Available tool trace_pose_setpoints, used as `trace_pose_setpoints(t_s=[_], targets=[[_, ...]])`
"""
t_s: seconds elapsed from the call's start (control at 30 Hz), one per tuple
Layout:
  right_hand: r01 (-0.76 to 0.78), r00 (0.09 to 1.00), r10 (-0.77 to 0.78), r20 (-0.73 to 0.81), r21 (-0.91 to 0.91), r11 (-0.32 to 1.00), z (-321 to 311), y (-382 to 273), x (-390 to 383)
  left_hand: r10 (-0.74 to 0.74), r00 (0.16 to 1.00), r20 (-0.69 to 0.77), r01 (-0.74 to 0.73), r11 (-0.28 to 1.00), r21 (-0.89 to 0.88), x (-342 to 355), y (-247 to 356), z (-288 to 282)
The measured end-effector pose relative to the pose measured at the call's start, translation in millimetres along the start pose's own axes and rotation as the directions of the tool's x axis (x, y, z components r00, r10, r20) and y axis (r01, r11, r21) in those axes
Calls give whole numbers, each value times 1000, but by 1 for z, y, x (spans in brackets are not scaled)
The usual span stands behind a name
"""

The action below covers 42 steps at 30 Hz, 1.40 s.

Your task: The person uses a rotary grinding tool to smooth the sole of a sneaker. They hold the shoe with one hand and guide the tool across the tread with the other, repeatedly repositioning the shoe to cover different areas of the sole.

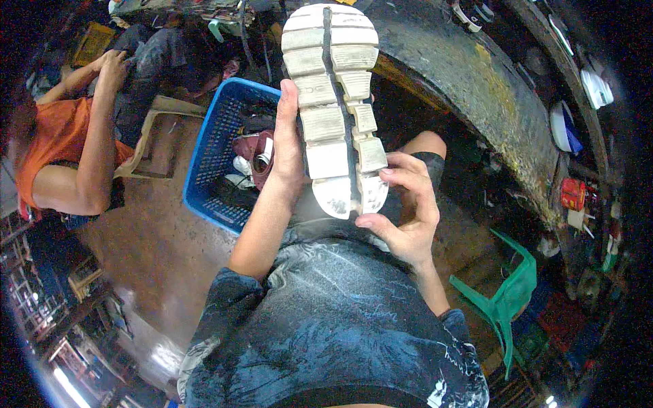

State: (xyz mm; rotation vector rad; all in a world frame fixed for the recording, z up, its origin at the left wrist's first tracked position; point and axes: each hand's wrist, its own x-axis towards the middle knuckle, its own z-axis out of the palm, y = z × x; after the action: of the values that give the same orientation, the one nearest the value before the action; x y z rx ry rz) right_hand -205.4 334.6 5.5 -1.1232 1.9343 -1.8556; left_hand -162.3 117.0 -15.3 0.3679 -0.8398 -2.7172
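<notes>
A white shoe sole (323,122) is held up before me with its tread facing me. Its blocks are scuffed, and a dark groove runs down its length. I cannot tell whether a shoe upper is behind it. My left hand (289,146) grips its left edge, thumb along the side and the other fingers hidden behind. At the lower right end, my right hand (408,207) pinches the sole's edge between thumb and fingers.
A blue plastic basket (211,146) with shoes, one maroon (258,153), stands at my left. Beyond it sits a person in an orange shirt (64,146). A worn workbench (469,88) curves along the right. A green plastic stool (507,292) is on the floor at lower right.
</notes>
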Motion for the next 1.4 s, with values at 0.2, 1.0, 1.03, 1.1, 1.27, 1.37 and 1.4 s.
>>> trace_pose_setpoints(t_s=[0.2, 1.0, 1.03, 1.1, 1.27, 1.37, 1.4], targets=[[-28, 1000, 28, -3, -15, 999, -2, -3, -1, 24, 999, -35, -22, 998, 57, 0, -3, 2], [41, 999, -39, 20, -116, 992, -7, -9, 2, 14, 998, -60, -15, 1000, -11, 3, -10, 10], [41, 999, -37, 30, -122, 992, -7, -9, 1, 13, 998, -60, -13, 1000, -9, 3, -10, 10], [43, 997, -34, 62, -152, 987, -8, -9, 1, 14, 999, -44, -15, 1000, -25, 3, -11, 8], [-9, 989, 40, 142, -210, 978, -7, -12, 0, 37, 991, -130, -35, 999, 17, 6, -15, 5], [68, 980, 7, 201, -367, 928, -5, -14, 2, 69, 975, -213, -43, 991, 128, 5, -17, 9], [66, 982, 7, 189, -380, 923, -4, -14, 2, 79, 968, -240, -39, 985, 167, 3, -17, 11]])
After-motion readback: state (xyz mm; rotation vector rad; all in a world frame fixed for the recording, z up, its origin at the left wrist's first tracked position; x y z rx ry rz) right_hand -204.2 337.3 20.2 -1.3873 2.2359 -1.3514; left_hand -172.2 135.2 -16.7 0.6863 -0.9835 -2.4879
